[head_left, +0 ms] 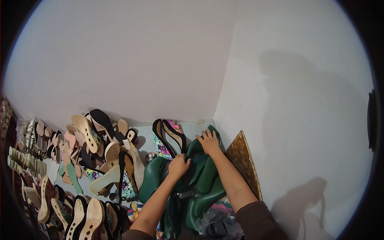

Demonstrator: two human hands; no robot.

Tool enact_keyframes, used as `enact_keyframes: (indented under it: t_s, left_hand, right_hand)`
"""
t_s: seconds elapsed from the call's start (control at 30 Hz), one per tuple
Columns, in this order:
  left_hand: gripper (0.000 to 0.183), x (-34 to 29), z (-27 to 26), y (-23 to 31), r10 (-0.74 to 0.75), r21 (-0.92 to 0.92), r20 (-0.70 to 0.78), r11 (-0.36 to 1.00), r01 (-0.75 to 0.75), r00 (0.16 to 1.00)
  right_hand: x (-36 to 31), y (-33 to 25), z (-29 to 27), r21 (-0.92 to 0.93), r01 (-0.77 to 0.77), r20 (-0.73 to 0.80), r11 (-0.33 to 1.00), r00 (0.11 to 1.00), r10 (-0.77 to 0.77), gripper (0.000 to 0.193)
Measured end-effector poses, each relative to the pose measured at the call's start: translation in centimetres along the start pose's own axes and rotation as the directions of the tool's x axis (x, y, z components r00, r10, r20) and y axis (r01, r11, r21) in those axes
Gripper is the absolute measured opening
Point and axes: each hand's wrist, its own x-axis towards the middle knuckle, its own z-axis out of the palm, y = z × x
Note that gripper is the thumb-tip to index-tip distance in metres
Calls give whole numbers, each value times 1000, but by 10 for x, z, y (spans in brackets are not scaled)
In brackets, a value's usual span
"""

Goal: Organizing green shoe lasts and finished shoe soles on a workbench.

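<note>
A pile of dark green shoe lasts lies in front of me, at the lower middle. My left hand is closed over the edge of one last in the pile, with the fingertips partly hidden. At the far side of the pile, my right hand rests on another green shoe last, its fingers spread across the top. Just beyond my left hand stand wedge soles with black edges and multicoloured patterned sides.
Many wooden and black shoe soles crowd the left side. A crumpled clear plastic bag sits near my right forearm. A brown patterned board leans against the right wall. Another wall rises behind the pale surface.
</note>
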Motion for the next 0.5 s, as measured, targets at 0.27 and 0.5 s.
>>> enact_keyframes:
  t_s: [0.27, 0.5]
  left_hand:
    - [36, 17, 13, -4, -72, 164, -85, 983, 85, 994]
    - [45, 28, -18, 0, -214, 13, -173, 976, 219, 961]
  right_hand:
    - [29, 5, -13, 49, 204, 218, 978, 953, -210, 67]
    - [25, 13, -18, 121, 69, 154, 990, 984, -87, 83]
